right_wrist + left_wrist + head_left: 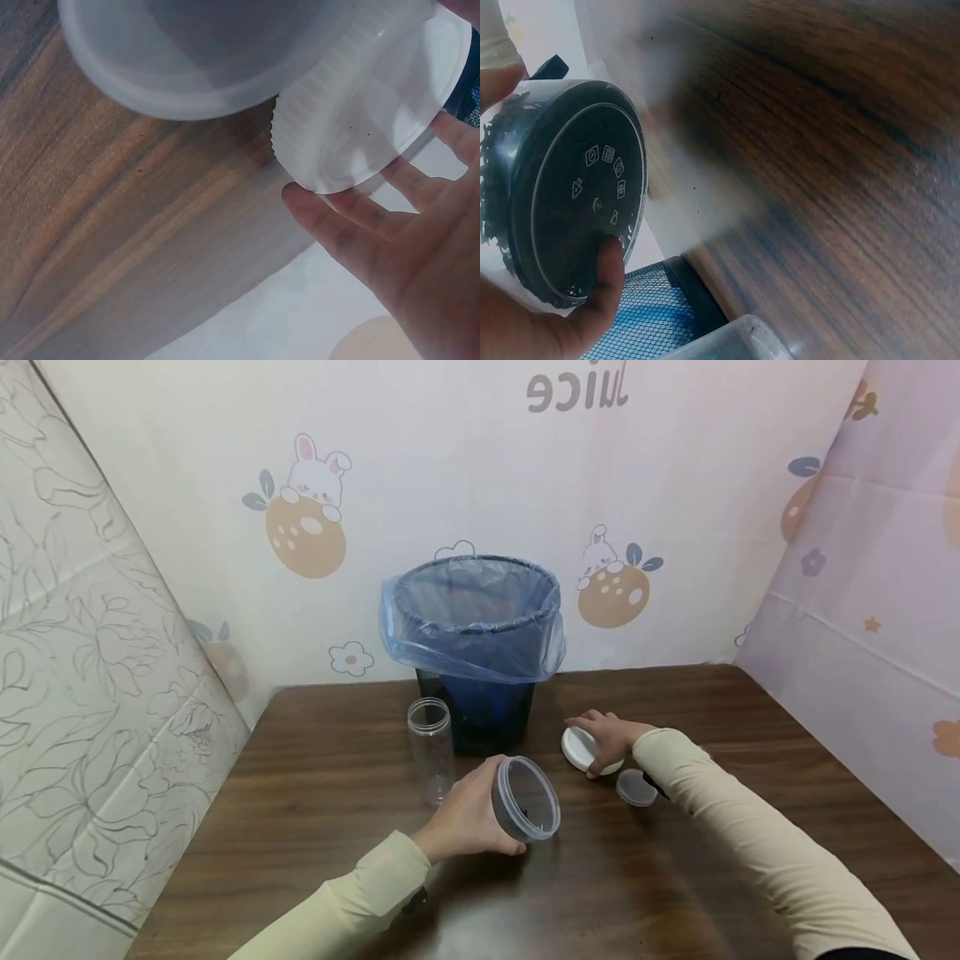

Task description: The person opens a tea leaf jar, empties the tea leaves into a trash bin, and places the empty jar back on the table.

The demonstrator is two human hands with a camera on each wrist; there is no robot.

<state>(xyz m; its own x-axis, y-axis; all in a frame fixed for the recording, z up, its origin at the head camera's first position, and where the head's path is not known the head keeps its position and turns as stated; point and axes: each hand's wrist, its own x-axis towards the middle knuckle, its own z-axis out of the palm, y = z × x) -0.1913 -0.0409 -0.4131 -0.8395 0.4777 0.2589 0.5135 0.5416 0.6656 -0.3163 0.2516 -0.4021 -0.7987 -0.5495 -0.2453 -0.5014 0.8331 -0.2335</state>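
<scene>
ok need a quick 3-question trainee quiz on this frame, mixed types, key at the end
1. Which hand holds the tilted jar?
2. True or false: the bottle stands upright on the table.
3. The right hand is touching:
A) the bin
B) the white lid
C) the bottle

Key:
1. The left hand.
2. True.
3. B.
</scene>
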